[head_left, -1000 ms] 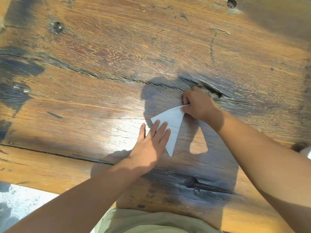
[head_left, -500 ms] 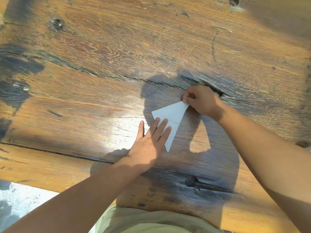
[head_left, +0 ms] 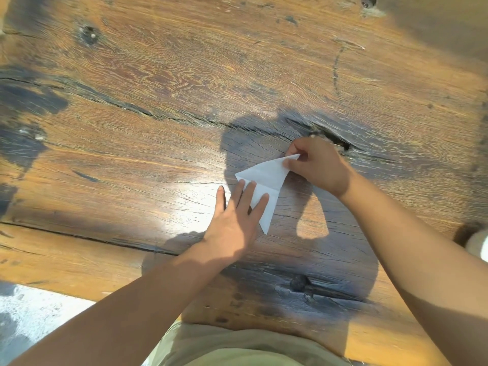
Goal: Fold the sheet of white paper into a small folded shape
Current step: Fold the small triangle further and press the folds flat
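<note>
The white paper (head_left: 266, 178) lies folded into a narrow pointed triangle on the wooden table (head_left: 158, 75), its long tip pointing toward me. My left hand (head_left: 235, 220) rests flat with fingers spread, its fingertips pressing the paper's left side down. At the paper's far right corner, my right hand (head_left: 317, 165) pinches the corner between thumb and fingers and holds it slightly lifted. A crease runs across the paper near its middle.
The table is rough dark-stained wood with long cracks and knots (head_left: 298, 282). Its near edge runs along the bottom left, with pale ground (head_left: 31, 315) below. A pale object (head_left: 478, 244) shows at the right edge. My beige garment (head_left: 237, 350) is at the bottom.
My right hand has shifted from pressing on the paper's far corner to pinching and lifting that corner. My left hand stays flat on the paper.
</note>
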Demonstrator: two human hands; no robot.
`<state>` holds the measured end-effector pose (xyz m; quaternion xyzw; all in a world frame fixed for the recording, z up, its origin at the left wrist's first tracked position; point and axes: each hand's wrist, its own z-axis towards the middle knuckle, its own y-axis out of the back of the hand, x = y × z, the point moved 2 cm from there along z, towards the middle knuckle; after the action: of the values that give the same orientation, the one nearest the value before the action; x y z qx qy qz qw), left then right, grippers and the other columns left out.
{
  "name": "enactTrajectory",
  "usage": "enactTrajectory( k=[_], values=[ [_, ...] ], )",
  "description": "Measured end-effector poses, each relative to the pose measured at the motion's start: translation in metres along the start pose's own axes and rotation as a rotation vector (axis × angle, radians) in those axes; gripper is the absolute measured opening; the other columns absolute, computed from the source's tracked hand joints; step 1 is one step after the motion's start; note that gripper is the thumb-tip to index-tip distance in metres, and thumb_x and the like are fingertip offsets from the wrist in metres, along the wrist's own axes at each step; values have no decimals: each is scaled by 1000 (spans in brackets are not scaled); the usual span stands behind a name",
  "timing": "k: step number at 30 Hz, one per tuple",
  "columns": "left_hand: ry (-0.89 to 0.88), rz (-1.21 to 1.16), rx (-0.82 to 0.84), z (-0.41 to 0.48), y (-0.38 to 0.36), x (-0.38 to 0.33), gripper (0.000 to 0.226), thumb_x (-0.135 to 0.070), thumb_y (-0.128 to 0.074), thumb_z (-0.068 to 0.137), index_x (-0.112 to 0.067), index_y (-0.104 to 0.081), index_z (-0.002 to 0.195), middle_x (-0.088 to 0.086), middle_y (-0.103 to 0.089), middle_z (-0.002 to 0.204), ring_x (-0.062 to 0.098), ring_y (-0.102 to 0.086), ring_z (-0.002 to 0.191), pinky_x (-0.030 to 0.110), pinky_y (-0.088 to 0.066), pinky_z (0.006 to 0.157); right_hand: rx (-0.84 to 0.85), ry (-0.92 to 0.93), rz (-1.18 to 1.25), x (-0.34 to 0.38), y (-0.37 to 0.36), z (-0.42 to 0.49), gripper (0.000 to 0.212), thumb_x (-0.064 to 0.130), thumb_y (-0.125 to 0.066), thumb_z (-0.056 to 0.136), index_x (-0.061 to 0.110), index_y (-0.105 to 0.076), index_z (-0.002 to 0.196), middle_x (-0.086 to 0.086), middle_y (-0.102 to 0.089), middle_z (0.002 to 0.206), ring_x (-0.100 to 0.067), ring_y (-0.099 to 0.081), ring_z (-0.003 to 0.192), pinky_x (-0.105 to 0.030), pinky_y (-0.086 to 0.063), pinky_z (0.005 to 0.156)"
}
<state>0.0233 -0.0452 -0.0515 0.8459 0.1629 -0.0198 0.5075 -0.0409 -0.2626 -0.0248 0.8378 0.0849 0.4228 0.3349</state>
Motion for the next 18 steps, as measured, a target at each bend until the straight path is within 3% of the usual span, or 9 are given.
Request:
enactTrajectory(
  k=[6,11,14,18],
  values=[
    [71,-62,-4,5,8,8,68,-36,-36,101,-20,1,156,15,3,161,32,7,150,64,-7,117,-51,83,107,19,-11,-27,2,10,-69,86,12,-69,85,-4,-71,79,-20,-66,72,-38,-52,71],
    [52,-134,-123,-4,7,19,57,-29,-39,97,-10,-30,149,16,-19,159,31,-11,150,66,-15,115,-108,201,26,25,-25,-43,4,9,-70,84,11,-68,88,-4,-71,89,-23,-64,83,-43,-50,76],
    [58,-108,-90,-13,-2,30,63,-29,-41,97,-13,-19,154,11,-9,163,29,-1,151,68,-13,115,-71,260,-37,23,-38,-52,8,6,-70,83,10,-67,90,-6,-69,95,-26,-63,89,-43,-50,77],
    [61,-130,-60,-19,-9,36,68,-27,-38,100,-20,-3,157,7,10,165,24,16,150,62,0,119,-9,329,-111,18,-57,-63,13,9,-73,82,8,-68,94,-7,-69,107,-30,-61,104,-37,-49,89]
  ],
)
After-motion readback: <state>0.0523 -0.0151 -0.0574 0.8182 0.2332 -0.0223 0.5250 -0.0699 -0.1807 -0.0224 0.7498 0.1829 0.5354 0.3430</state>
